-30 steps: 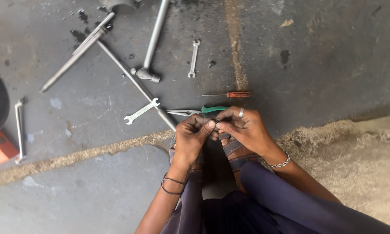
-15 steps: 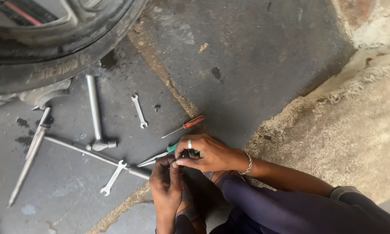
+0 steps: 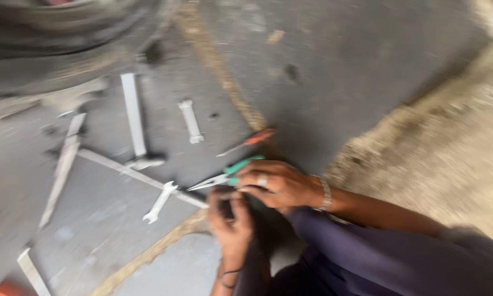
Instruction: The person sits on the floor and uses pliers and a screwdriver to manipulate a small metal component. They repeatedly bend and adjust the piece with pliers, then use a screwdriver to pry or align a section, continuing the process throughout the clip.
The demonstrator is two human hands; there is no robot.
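Both hands, left [image 3: 231,226] and right [image 3: 276,183], pinch something small, too blurred to tell; pliers [image 3: 224,178] lie just beside on the floor [image 3: 367,71], untouched.

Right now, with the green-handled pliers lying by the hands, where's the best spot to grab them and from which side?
Take the green-handled pliers by the green handles, the thick end lying right by the right hand. Come from above on the hand side: the thin metal nose points away toward the small spanner and the long rod, which crowd that end. The picture is blurred, so whether the hand touches the handles is unclear.
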